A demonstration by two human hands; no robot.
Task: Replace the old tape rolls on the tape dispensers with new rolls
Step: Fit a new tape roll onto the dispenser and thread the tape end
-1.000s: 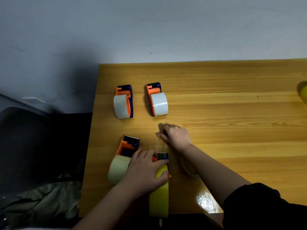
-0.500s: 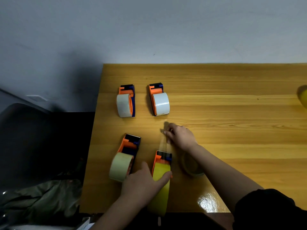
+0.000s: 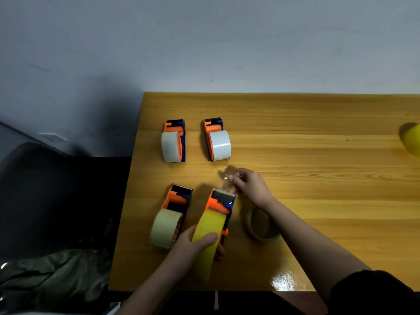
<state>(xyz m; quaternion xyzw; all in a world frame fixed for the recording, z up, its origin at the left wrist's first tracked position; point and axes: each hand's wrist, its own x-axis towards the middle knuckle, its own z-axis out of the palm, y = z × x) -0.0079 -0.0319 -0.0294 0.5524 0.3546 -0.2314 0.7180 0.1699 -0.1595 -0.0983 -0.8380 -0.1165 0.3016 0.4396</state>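
Observation:
Several orange-and-blue tape dispensers lie on the wooden table (image 3: 318, 201). My left hand (image 3: 195, 244) grips the yellow roll (image 3: 210, 226) mounted on the near right dispenser (image 3: 221, 202). My right hand (image 3: 250, 185) pinches the clear tape end (image 3: 226, 178) pulled out past that dispenser's cutter. The near left dispenser (image 3: 178, 197) carries a pale roll (image 3: 164, 228). Two far dispensers hold a whitish roll (image 3: 170, 146) and a white roll (image 3: 219, 145). A thin, nearly used-up roll (image 3: 261, 223) lies flat under my right forearm.
Another yellow roll (image 3: 412, 138) sits at the table's far right edge. A dark chair (image 3: 45, 201) and green cloth (image 3: 52, 273) lie left of the table. The grey wall (image 3: 204, 42) stands directly behind the table.
My left hand slid back from the dispenser's top to the rear of the yellow roll. My right hand drew the tape end forward past the cutter and lifted slightly.

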